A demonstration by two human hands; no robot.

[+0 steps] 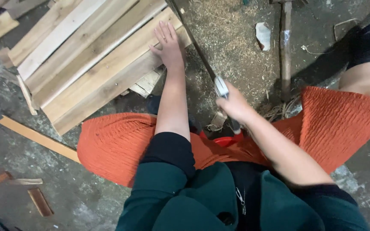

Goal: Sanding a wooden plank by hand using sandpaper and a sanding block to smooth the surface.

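My left hand point(168, 43) lies flat, fingers spread, on the near end of a wooden pallet point(86, 55) made of pale slats. My right hand point(233, 104) grips the handle of a hand saw point(200, 53), whose long thin blade runs up and to the left along the pallet's right edge, beside my left hand. I squat above them in an orange skirt and dark green top.
Sawdust covers the concrete floor right of the pallet. A long-handled tool point(285, 47) lies at upper right. A loose thin slat point(37, 137) lies at left, small wood offcuts point(39, 201) at lower left. A white scrap point(263, 35) sits near the top.
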